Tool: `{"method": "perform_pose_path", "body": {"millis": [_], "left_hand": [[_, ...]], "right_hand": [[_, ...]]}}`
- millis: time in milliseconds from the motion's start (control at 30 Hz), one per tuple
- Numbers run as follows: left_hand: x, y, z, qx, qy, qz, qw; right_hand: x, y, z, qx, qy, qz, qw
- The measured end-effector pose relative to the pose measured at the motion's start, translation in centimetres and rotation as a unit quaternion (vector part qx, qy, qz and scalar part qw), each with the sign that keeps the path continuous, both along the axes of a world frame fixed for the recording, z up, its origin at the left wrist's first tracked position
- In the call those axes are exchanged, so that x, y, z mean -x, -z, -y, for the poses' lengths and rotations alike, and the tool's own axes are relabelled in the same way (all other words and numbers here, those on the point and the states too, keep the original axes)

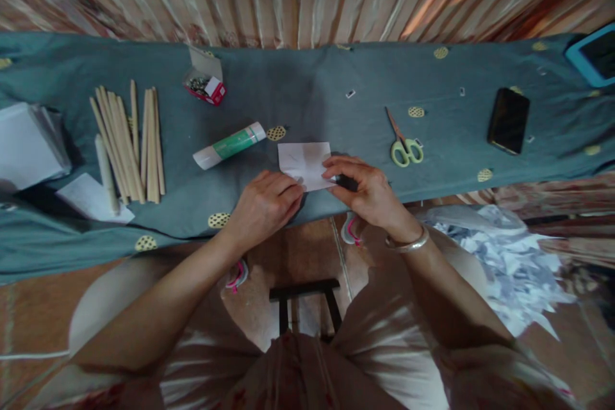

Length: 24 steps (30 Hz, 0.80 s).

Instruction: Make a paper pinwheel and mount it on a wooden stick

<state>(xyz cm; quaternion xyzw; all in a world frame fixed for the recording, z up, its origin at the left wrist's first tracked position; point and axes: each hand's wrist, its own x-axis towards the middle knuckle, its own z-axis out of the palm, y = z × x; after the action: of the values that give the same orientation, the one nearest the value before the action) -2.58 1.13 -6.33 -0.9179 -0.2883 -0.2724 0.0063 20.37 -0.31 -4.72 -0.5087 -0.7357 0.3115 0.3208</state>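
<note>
A small white folded paper (306,163) lies on the grey-blue tablecloth (307,90) near the table's front edge. My left hand (264,204) rests at the paper's lower left corner, fingers curled and pressed down on its edge. My right hand (361,189) is at the paper's right edge, fingers pinched together on it, with a dark thing partly hidden under the palm.
A glue stick (229,145) lies left of the paper, a bundle of wooden sticks (129,141) farther left, and a small box of staples (205,84) behind. Green-handled scissors (403,141) and a black phone (508,120) lie to the right. Paper scraps (504,262) fill a bag at lower right.
</note>
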Motion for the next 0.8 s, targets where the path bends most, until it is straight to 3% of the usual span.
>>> {"method": "perform_pose_path", "body": {"millis": [267,500,800], "left_hand": [[0.2,-0.3,0.5,0.007,0.019,-0.01,1.0],[0.0,-0.4,0.8,0.025,0.016,-0.009,1.0],[-0.3,0.1,1.1,0.044,0.045,-0.011,0.998]], "right_hand": [[0.2,0.3,-0.3,0.058,-0.006,-0.11,0.992],[0.7,1.7,-0.5,0.021,0.015,-0.055,0.998],[1.4,1.7,-0.2,-0.022,0.042,-0.002,0.999]]}}
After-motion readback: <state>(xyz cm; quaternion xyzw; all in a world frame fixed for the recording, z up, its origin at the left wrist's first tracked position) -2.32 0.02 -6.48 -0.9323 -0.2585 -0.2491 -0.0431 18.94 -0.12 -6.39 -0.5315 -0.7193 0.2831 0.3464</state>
